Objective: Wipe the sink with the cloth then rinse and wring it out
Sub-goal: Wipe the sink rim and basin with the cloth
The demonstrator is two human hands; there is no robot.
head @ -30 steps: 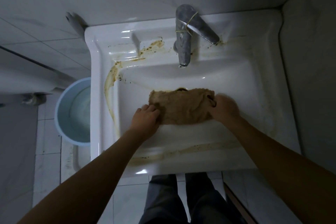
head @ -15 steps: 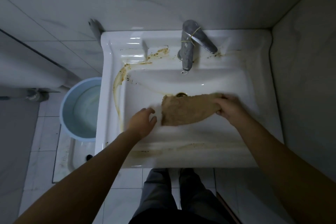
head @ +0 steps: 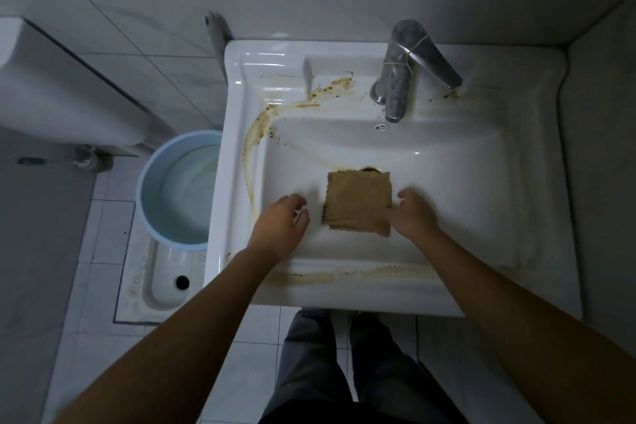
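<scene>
A white ceramic sink [head: 481,182] fills the middle, streaked with brown grime along its left rim, back ledge and front rim. A tan cloth [head: 358,201], folded into a rough square, lies in the basin just in front of the drain. My right hand [head: 414,215] touches the cloth's right edge, fingers curled onto it. My left hand [head: 280,225] hovers over the basin left of the cloth, a small gap away, fingers loosely apart and holding nothing. A metal faucet [head: 399,76] with a rubber band around it stands at the back; no water runs.
A light blue bucket [head: 151,179] holding water stands on the floor left of the sink. Below it lies a squat toilet pan [head: 161,282]. Tiled walls close in behind and on the right. My legs [head: 344,372] stand under the sink's front edge.
My left hand let go of the cloth and drew back to the left. The cloth went from spread wide to a folded square, with my right hand staying on its right edge.
</scene>
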